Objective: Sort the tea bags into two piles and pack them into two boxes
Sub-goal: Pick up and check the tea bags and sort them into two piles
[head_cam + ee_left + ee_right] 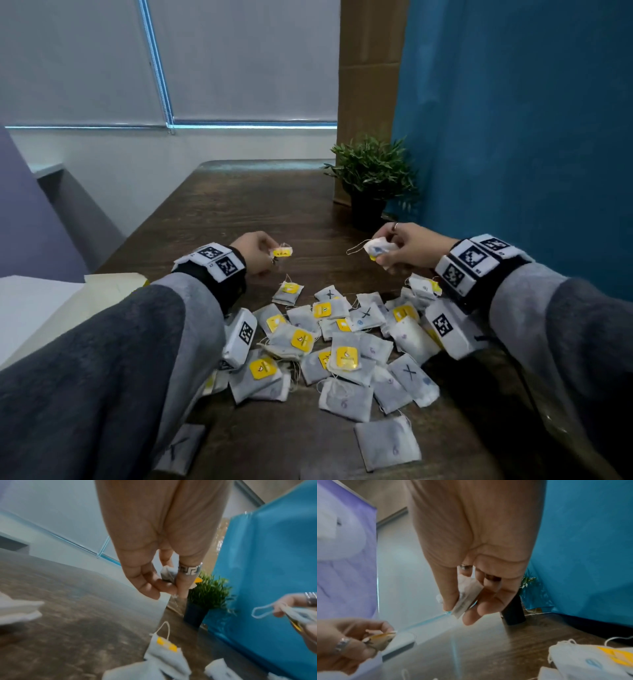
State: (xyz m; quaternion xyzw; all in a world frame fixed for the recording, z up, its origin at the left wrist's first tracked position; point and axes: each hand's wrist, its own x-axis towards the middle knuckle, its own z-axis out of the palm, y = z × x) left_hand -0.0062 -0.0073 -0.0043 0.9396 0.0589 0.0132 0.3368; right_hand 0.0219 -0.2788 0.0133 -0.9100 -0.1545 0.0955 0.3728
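Observation:
Several white tea bags [342, 346] lie in a loose heap on the dark wooden table [239, 205], some with yellow tags, some marked with a black X or a purple number. Above the table beyond the heap, my left hand [260, 253] pinches a tea bag with a yellow tag [281, 251], its bag [169, 573] tucked between the fingers. My right hand [394, 251] pinches a white tea bag with a blue mark [378, 248], whose string loop hangs out to the left; the bag [467, 599] sits between thumb and fingers.
A potted plant [371, 178] stands at the back right against a blue partition [513, 137]. A pale open box flap [113, 284] lies at the table's left edge beside a purple panel [24, 212]. One tea bag [290, 291] lies alone just beyond the heap.

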